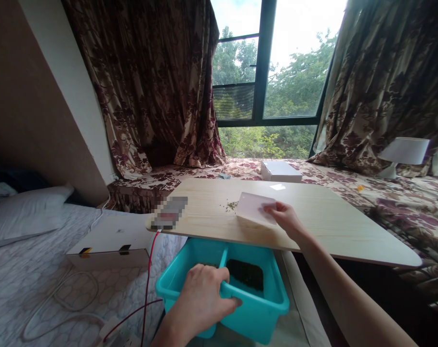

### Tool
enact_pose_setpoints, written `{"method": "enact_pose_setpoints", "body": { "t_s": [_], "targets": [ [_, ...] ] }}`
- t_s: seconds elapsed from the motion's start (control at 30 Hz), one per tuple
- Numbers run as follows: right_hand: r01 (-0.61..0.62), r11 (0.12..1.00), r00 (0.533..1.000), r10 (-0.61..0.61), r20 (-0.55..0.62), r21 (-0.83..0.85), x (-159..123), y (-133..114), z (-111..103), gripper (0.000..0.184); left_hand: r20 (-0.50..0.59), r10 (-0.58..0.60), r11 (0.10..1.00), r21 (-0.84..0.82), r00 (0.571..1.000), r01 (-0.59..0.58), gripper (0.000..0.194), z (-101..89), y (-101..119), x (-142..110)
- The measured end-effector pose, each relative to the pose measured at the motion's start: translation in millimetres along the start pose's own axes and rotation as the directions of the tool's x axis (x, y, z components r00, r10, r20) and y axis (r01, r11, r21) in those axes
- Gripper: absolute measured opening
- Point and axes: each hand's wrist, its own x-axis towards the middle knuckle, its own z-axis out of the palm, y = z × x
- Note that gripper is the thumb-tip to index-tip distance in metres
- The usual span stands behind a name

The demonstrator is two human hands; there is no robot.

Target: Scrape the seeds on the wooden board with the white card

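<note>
My left hand (204,294) grips the near rim of a turquoise two-compartment bin (255,315), thumb outside and fingers over the edge by the divider. Dark green small grains (245,273) lie in the bin's right compartment; my hand mostly hides the floor of the left one. In my right hand (284,217) is a thin, whitish translucent plastic sheet (254,207), pinched at its right edge and tilted over the tabletop. Just left of the sheet, a small scatter of greenish grains (230,206) lies on the light wooden table (334,217).
A pixelated phone-like device (170,212) with a red cable (150,270) lies at the table's left end. A white box (113,241) and white cables are on the bed (19,279). Another white box (281,171) and a lamp (403,152) stand on the window ledge.
</note>
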Motion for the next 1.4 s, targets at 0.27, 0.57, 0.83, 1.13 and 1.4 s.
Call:
{"method": "enact_pose_setpoints", "body": {
  "t_s": [0.27,0.57,0.83,1.13,1.4],
  "targets": [
    [0.022,0.999,0.999,-0.021,0.029,-0.033,7,0,9,0.041,0.017,-0.019,1.0,0.016,1.0,0.019,0.024,-1.0,1,0],
    [0.064,0.997,0.993,-0.059,0.101,-0.049,5,-9,3,0.038,0.021,-0.023,1.0,0.02,1.0,0.023,0.024,-1.8,0,1],
    [0.052,0.997,0.991,-0.043,0.13,-0.064,3,-6,8,0.032,0.014,-0.014,1.0,0.017,1.0,0.013,0.021,-1.9,-1,0],
    [0.043,0.997,0.992,-0.036,0.123,-0.062,-2,-10,2,0.035,0.025,-0.03,0.999,0.025,0.999,0.029,0.023,-2.6,0,1],
    [-0.045,0.999,0.991,0.041,0.13,0.028,-9,-2,-3,0.033,0.003,-0.009,1.0,0.02,1.0,0.009,0.021,-2.1,-1,1]
  ]
}}
